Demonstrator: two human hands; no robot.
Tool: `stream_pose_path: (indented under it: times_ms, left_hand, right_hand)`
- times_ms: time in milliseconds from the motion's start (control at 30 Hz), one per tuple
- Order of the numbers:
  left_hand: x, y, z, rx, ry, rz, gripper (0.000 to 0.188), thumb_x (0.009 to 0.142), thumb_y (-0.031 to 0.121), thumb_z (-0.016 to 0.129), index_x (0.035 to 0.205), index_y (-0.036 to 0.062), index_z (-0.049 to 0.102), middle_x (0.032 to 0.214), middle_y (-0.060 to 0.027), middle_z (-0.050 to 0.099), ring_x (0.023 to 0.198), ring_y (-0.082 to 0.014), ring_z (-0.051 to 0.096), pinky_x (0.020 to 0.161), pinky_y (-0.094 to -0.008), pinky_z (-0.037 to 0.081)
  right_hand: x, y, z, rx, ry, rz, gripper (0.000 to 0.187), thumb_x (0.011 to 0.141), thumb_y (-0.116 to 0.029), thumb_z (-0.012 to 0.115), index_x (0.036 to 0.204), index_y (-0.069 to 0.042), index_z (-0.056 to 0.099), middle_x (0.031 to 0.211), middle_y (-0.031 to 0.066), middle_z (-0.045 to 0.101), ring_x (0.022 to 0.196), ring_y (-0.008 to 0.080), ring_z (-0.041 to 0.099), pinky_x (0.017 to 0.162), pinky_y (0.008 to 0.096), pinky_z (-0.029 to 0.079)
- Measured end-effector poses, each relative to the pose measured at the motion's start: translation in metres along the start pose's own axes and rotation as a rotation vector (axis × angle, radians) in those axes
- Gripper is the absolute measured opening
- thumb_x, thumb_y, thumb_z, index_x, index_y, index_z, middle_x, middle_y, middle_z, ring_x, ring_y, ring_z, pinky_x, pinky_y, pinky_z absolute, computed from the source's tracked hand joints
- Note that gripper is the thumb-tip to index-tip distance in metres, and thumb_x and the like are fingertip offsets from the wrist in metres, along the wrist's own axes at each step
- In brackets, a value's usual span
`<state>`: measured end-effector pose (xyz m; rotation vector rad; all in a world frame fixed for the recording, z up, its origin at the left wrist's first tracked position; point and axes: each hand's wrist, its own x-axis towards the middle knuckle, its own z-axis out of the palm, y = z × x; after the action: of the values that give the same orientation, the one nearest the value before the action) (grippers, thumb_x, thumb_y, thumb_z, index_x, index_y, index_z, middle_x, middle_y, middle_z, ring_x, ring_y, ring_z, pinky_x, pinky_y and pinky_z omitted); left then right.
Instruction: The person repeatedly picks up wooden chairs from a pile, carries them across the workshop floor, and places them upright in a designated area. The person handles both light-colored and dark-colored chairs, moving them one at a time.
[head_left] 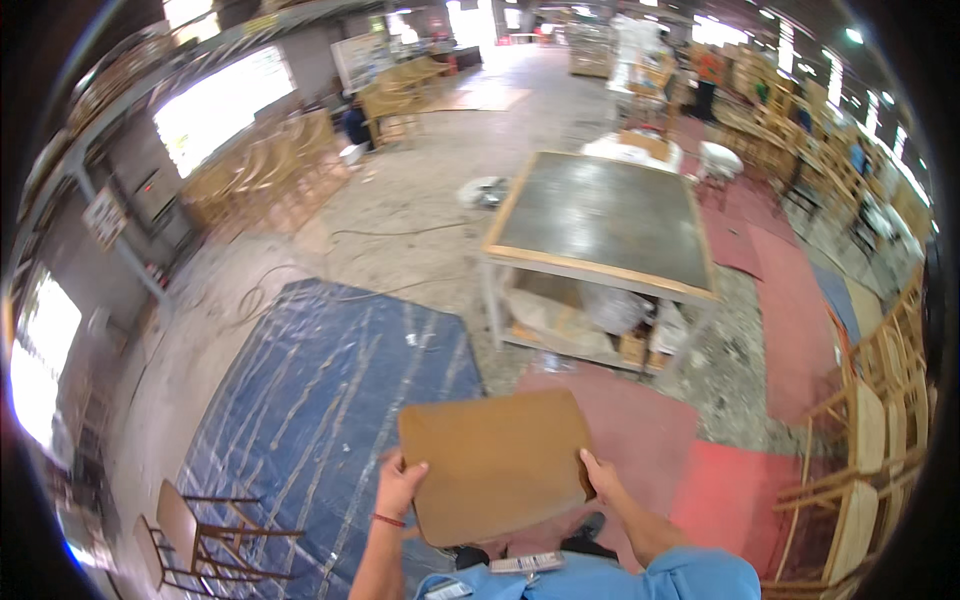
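Observation:
A flat brown panel with rounded corners, like a wooden chair seat (pixel 500 460), is held out in front of my body. My left hand (pixel 398 486) grips its left edge, the thumb lying on the upper face and the fingers hidden behind. On the opposite edge my right hand (pixel 600 474) has its thumb at the rim, with the other fingers mostly out of sight underneath. The panel is tilted toward me, above the border of a blue sheet and reddish mats.
Ahead stands a workbench (pixel 610 215) with a dark top and bags on its lower shelf. A blue floor sheet (pixel 330 400) lies left, with dark brown chairs (pixel 185 525) on it. Wooden chair frames (pixel 860 430) line the right. A hose (pixel 255 300) crosses the floor.

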<state>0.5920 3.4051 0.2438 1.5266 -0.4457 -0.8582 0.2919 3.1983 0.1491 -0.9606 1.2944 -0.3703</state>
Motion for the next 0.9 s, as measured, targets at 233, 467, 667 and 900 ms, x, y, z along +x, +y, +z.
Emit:
stream_pose_path:
  times_ms: [233, 467, 667, 900]
  left_hand:
    - [-0.064, 0.228, 0.232, 0.479, -0.433, 0.643, 0.062, 0.077, 0.026, 0.065, 0.127, -0.0052, 0.047, 0.115, -0.0136, 0.059, 0.104, -0.0204, 0.058, 0.090, -0.0339, 0.045]
    - [-0.097, 0.311, 0.387, 0.729, -0.771, 0.871, 0.078, 0.073, 0.028, 0.066, 0.135, -0.0065, 0.034, 0.117, -0.0257, 0.056, 0.107, -0.0343, 0.057, 0.089, -0.0352, 0.045]
    - [-0.012, 0.311, 0.482, 0.558, -0.929, 1.067, 0.079, 0.070, 0.027, 0.066, 0.135, -0.0066, 0.035, 0.119, -0.0248, 0.056, 0.108, -0.0332, 0.057, 0.091, -0.0352, 0.044]
    - [0.117, 0.294, 0.611, 0.148, -1.077, 0.978, 0.080, 0.071, 0.027, 0.067, 0.137, -0.0050, 0.035, 0.123, -0.0228, 0.055, 0.113, -0.0281, 0.055, 0.096, -0.0339, 0.041]
  right_hand:
    - [-0.008, -0.072, -0.134, 0.556, -0.122, -0.133, 0.067, 0.093, -0.052, 0.045, 0.133, 0.001, 0.042, 0.128, 0.0147, 0.052, 0.115, 0.0235, 0.052, 0.096, 0.0367, 0.042]
    - [0.029, -0.136, -0.211, 0.946, -0.355, -0.615, 0.065, 0.095, -0.055, 0.035, 0.139, -0.007, 0.034, 0.138, 0.0088, 0.042, 0.124, 0.0239, 0.043, 0.101, 0.0378, 0.038]
    - [0.076, -0.191, -0.316, 0.906, -0.202, -0.847, 0.066, 0.095, -0.056, 0.031, 0.141, -0.009, 0.030, 0.141, 0.0087, 0.038, 0.126, 0.0249, 0.040, 0.103, 0.0388, 0.035]
    - [0.146, -0.249, -0.419, 0.853, -0.046, -0.828, 0.071, 0.093, -0.060, 0.034, 0.141, -0.009, 0.029, 0.142, 0.0081, 0.036, 0.128, 0.0255, 0.037, 0.105, 0.0410, 0.032]
